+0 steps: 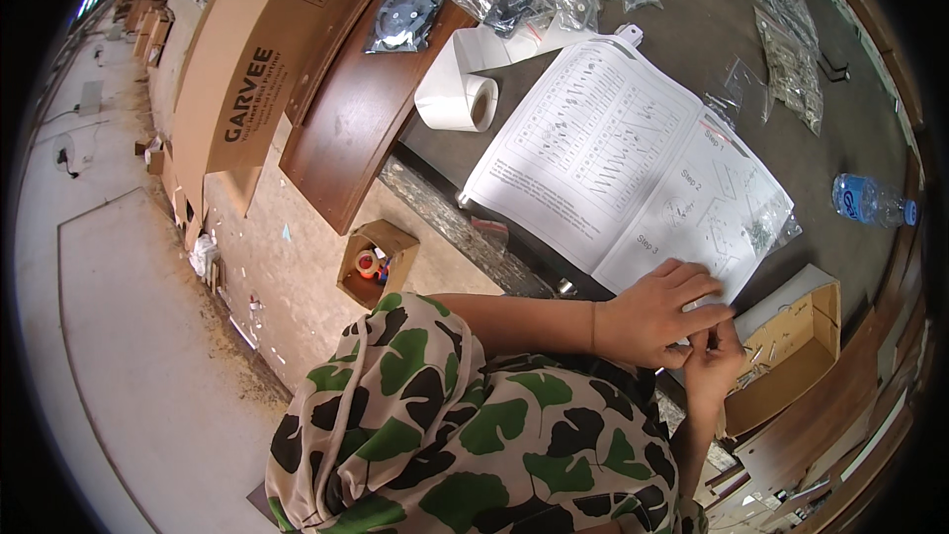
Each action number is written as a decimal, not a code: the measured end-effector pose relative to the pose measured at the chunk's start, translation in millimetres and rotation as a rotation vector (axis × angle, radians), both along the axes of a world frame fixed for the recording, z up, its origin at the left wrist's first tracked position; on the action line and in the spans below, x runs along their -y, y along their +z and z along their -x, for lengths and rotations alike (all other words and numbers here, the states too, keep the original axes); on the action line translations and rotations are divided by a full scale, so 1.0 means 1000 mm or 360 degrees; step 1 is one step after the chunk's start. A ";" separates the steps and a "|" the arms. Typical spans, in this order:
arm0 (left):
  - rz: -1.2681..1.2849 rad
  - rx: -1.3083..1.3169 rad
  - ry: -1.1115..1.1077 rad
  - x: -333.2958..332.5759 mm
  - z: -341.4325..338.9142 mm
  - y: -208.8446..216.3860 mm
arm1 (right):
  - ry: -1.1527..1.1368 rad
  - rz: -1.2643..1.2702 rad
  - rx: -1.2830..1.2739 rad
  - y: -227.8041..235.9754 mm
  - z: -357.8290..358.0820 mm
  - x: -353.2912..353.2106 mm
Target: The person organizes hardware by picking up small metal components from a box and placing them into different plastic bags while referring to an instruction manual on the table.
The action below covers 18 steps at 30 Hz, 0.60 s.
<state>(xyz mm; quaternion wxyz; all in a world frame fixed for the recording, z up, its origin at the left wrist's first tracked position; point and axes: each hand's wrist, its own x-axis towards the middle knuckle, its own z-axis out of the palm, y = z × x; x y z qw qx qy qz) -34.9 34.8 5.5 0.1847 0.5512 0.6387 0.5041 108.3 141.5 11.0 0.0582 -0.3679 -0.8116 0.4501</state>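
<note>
Bare left hand point(662, 316) and right hand point(714, 364) are touching fingers by the near edge of a white, printed paper sheet point(633, 153).

The sheet is lying on a dark grey tabletop point(697, 35); an open brown cardboard box point(806, 366) of small metal pieces point(757, 361) is sitting beside the right hand. Such close finger work is probably calling for a light pinch and steady wrists. The left is hanging palm down, fingers bent; the right is pointing upward, fingers curling. Whether either is gripping something, I cannot tell.
</note>
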 end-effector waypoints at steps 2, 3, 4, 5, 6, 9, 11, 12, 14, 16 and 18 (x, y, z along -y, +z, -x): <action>-0.0058 -0.0203 0.0057 -0.002 0.008 0.008 | -0.0063 0.0049 -0.0004 -0.002 -0.003 -0.002; 0.0043 -0.0260 -0.0065 -0.002 0.004 -0.004 | -0.0064 0.0167 -0.0052 0.001 -0.002 -0.002; 0.0023 -0.0294 -0.0043 -0.004 0.000 -0.011 | -0.0070 0.0208 -0.0094 0.002 -0.001 0.000; 0.0002 -0.0322 -0.0022 -0.005 -0.006 -0.017 | -0.0076 0.0246 -0.0132 0.003 0.000 0.001; -0.0019 -0.0351 -0.0001 -0.007 -0.011 -0.022 | -0.0083 0.0286 -0.0169 0.003 0.002 0.002; -0.0069 -0.0359 0.0118 -0.009 -0.018 -0.033 | -0.0145 0.0326 -0.0229 0.002 0.003 0.004; -0.0071 -0.0334 0.0138 -0.008 -0.016 -0.033 | -0.0097 0.0305 -0.0263 -0.002 -0.001 0.002; -0.0072 -0.0322 0.0148 -0.008 -0.016 -0.032 | -0.0075 0.0294 -0.0280 -0.003 -0.002 0.001; -0.0044 -0.0294 0.0165 -0.008 -0.017 -0.031 | 0.0001 0.0222 -0.0085 0.005 0.001 -0.001; -0.0004 -0.0287 0.0174 -0.009 -0.018 -0.031 | 0.0045 0.0176 0.0007 0.008 0.005 -0.001; 0.0051 -0.0302 0.0176 -0.011 -0.019 -0.032 | 0.0058 0.0156 -0.0004 0.007 0.007 0.000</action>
